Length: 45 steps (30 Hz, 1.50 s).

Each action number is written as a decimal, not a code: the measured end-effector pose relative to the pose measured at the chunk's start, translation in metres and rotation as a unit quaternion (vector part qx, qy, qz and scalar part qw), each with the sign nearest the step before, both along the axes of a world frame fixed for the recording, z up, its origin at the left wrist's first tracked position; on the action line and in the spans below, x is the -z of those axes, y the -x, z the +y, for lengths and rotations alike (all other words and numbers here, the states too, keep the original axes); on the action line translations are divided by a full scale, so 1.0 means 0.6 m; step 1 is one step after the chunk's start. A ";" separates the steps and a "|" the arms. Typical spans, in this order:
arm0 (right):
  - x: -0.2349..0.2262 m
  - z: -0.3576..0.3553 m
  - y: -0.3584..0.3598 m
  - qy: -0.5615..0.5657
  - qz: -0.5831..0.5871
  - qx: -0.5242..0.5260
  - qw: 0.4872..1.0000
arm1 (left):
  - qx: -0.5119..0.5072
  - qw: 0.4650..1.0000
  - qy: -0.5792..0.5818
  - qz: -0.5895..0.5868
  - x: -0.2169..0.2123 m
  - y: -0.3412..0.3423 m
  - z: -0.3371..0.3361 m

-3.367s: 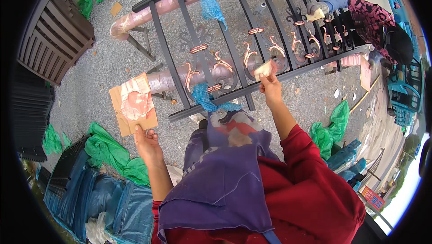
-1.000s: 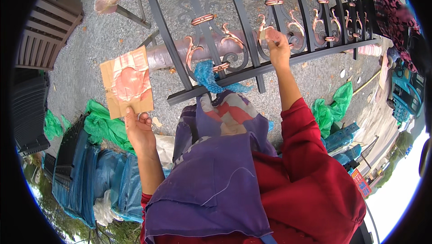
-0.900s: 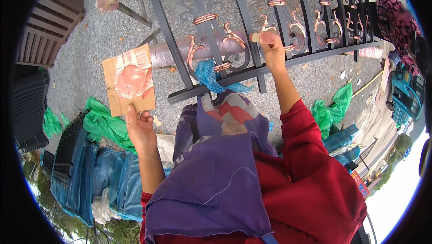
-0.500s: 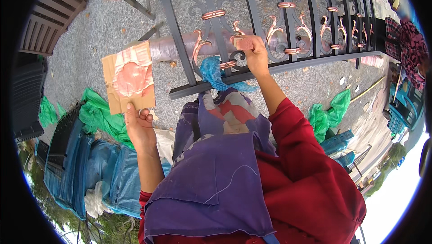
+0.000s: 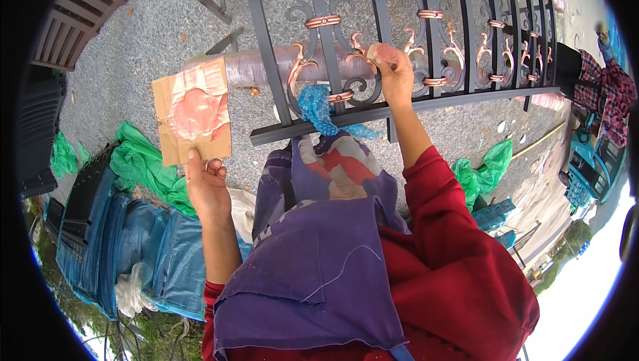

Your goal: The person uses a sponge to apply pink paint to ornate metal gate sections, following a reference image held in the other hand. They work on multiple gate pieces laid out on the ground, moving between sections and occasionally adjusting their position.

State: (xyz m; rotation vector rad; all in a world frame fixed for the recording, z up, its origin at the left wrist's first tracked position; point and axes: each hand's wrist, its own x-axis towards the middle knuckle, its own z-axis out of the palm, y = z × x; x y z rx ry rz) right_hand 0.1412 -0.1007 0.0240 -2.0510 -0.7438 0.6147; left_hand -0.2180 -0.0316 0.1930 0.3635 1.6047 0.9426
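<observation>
The left hand (image 5: 208, 188) pinches a paint-smeared cardboard piece (image 5: 193, 111) by its near edge; the right hand (image 5: 396, 78) grips a copper-stained sponge (image 5: 383, 53) over the black metal railing (image 5: 464, 28). Blue bubble wrap (image 5: 316, 109) clings to the railing between them.

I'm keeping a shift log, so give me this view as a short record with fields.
Left hand: holds cardboard with a copper-pink patch
Right hand: holds a small pad at the black railing; contact unclear
Railing details: copper-coloured bands and scroll tips
Wrapping: blue wrap at the railing's near left
Either side: green sheeting
</observation>
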 end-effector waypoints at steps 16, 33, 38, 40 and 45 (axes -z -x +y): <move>0.014 0.068 0.001 0.013 0.020 0.011 1.000 | 0.000 1.000 0.001 0.004 -0.005 -0.010 0.002; 0.011 0.099 -0.011 0.086 -0.055 -0.044 0.994 | -0.010 1.000 -0.003 0.005 -0.016 -0.030 0.001; -0.007 0.098 -0.015 0.015 -0.039 -0.016 0.999 | -0.016 1.000 -0.017 0.018 -0.015 -0.026 -0.002; 0.002 0.106 -0.011 0.034 -0.057 -0.034 0.997 | -0.011 1.000 -0.019 0.015 -0.017 -0.026 -0.003; -0.004 0.125 -0.021 0.128 -0.095 -0.074 0.984 | 0.001 1.000 -0.022 0.014 -0.034 -0.040 -0.009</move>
